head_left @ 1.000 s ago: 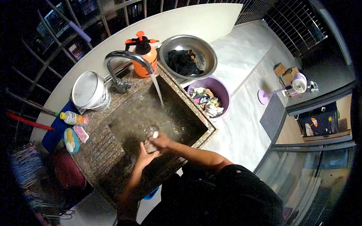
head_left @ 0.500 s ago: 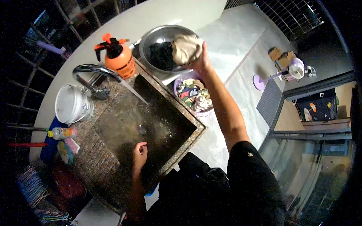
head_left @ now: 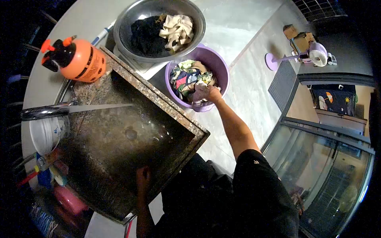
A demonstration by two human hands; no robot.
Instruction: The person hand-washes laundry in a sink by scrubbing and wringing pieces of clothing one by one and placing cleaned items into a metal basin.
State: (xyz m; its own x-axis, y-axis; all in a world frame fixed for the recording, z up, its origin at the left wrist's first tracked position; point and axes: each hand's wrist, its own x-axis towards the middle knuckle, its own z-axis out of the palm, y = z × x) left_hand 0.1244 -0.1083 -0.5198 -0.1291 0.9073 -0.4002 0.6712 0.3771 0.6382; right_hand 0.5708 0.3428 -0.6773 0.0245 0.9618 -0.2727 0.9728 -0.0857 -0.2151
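My right hand (head_left: 209,93) reaches into the purple basin (head_left: 222,63), its fingers wrapped round a greyish cloth (head_left: 199,93) at the near edge of the pile of mixed clothes (head_left: 186,77). My left hand (head_left: 143,174) hangs over the near part of the stone sink (head_left: 190,129), fingers curled and in shadow; whether it holds anything is hidden. Water runs from the chrome faucet (head_left: 47,112) into the sink. Beyond the sink corner, the steel basin (head_left: 199,25) holds black cloth (head_left: 147,37) and a beige cloth (head_left: 177,31).
An orange spray bottle (head_left: 85,61) stands on the sink's back ledge. A white bucket (head_left: 45,133) is behind the faucet. On the right are a purple and white fan (head_left: 317,54), cardboard boxes (head_left: 303,41), a grey mat (head_left: 282,85) and glass doors (head_left: 317,166).
The beige cloth has left my right hand and lies in the steel basin. That hand has moved down to the purple basin and taken hold of a greyish cloth. The view has shifted.
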